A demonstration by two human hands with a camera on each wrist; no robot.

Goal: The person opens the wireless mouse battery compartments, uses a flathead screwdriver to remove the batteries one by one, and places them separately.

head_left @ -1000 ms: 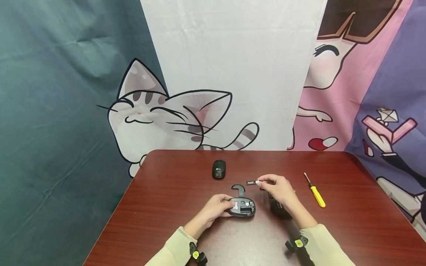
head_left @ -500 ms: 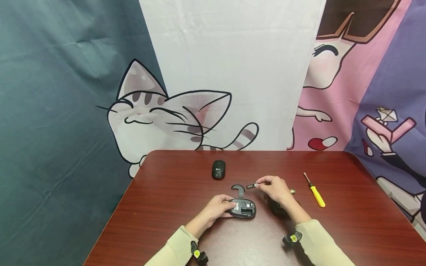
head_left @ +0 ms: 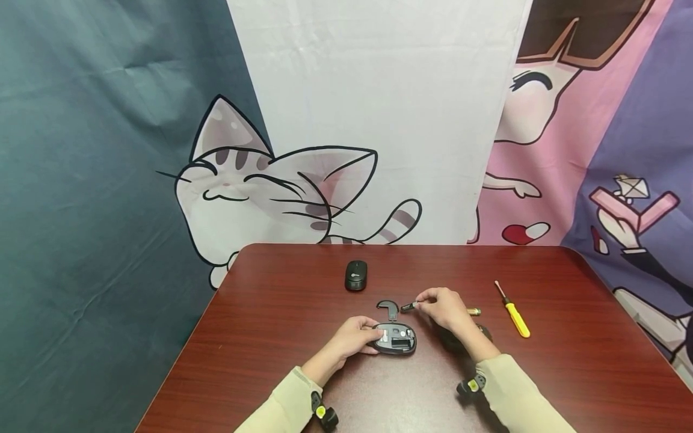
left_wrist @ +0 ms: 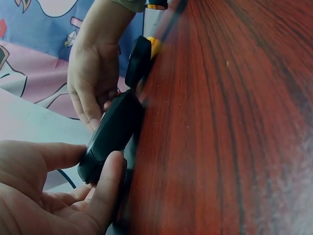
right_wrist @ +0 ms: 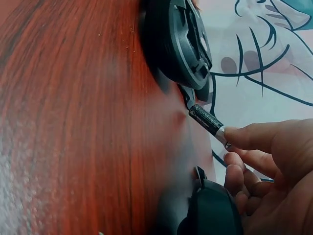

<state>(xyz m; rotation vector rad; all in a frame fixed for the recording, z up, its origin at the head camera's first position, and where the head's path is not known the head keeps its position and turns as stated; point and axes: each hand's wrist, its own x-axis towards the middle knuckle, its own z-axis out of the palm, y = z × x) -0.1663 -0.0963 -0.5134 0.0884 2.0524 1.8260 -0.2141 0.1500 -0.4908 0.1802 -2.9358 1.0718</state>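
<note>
My left hand grips a black computer mouse by its left end, thumb on top. Its underside faces up and the battery compartment shows open. Between thumb and fingers, my right hand pinches a small black-and-silver battery. That battery is held up and to the right of the mouse, apart from its compartment. Just beyond the mouse lies its hook-shaped dark cover. A second battery, gold-coloured, lies behind the right hand. Under the right forearm sits a dark rounded object, mostly hidden in the head view.
Another black mouse stands right side up toward the back of the reddish wooden table. At the right lies a screwdriver with a yellow handle. Printed cloth hangs behind the table's far edge.
My right hand has come slightly nearer and left with the battery, which now tilts more. The gold-coloured battery behind it has come into view. The left hand and mouse have barely moved.
</note>
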